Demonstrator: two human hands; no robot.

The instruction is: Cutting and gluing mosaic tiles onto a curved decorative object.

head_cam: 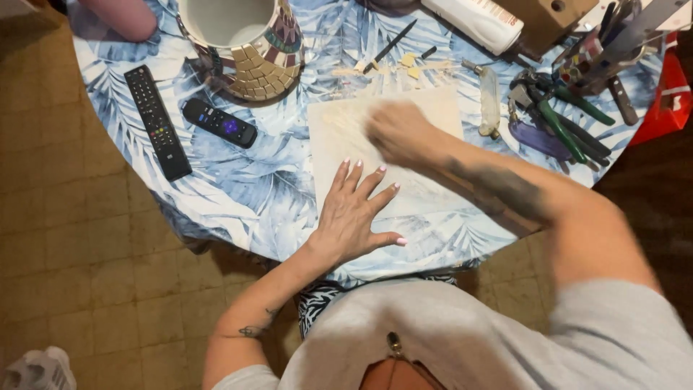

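One pale square tile (404, 155) is seen lying flat on the counter (238, 195), which is covered by a blue leaf-patterned cloth. The left hand (354, 213) is spread wide, fingers fanned, and is pressed palm-down on the tile's near left part. The right hand (401, 133) is blurred over the tile's far part; whether anything is held in it cannot be told. Left of the tile, two remote controls are counted: one long black remote (157, 121) and one short black remote (219, 123), the short one being nearer the tile. Beyond the tile's far left corner, one mosaic vase (249, 54) is placed. A few small tile pieces (411, 66) are scattered just beyond the tile's far edge. Right of the tile, a heap of hand tools (570, 115) is spread, with one white tube (476, 22) lying beyond them.
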